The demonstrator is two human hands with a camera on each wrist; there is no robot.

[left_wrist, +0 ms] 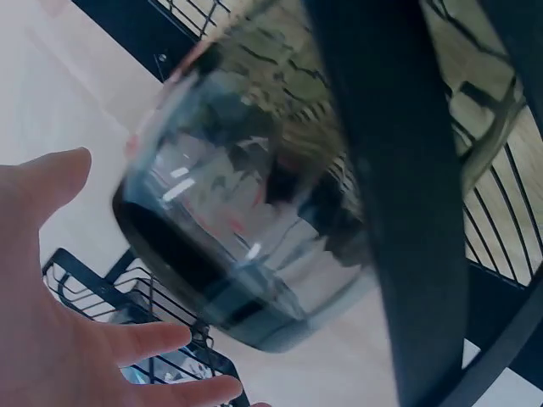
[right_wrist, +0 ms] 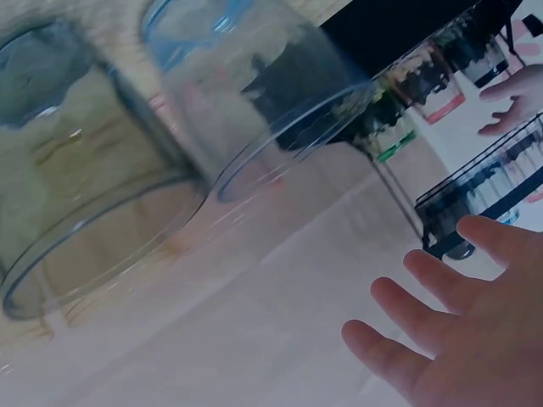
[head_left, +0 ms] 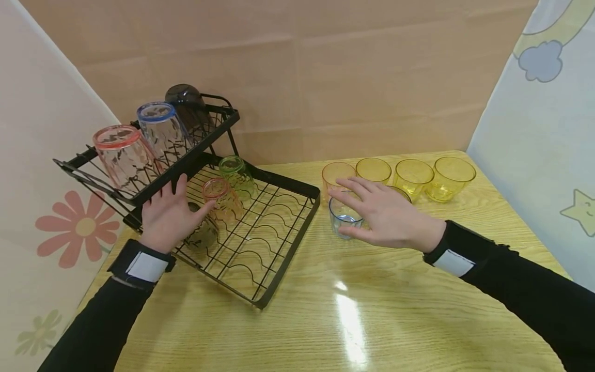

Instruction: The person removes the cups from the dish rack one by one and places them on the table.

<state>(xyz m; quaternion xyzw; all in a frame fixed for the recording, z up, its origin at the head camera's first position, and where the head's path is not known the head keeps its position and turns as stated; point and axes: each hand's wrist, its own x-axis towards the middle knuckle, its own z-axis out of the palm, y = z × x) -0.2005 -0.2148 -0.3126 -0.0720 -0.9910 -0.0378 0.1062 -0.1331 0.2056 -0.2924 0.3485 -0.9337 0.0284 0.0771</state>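
My left hand (head_left: 169, 217) has its fingers spread at the lower tier of a black dish rack (head_left: 290, 263). Just beside it stands an upside-down dark grey glass (head_left: 204, 237), partly behind the hand. In the left wrist view, a gap shows between thumb and that dark glass (left_wrist: 229, 229). On the same tier are an upturned pink glass (head_left: 223, 201) and a green glass (head_left: 239, 178). Over the table, my right hand (head_left: 388, 214) hovers with fingers extended, partly covering an upright blue-rimmed glass (head_left: 343, 225). Another glass behind it is mostly hidden.
The rack's upper tier bears a red-rimmed glass (head_left: 125, 157), a blue-rimmed glass (head_left: 162, 132) and a black glass (head_left: 186, 106), all upside down. At the table's back right stand an orange glass (head_left: 332, 173) and several yellow glasses (head_left: 446, 186). A draped backdrop (head_left: 325, 93) closes off the back.
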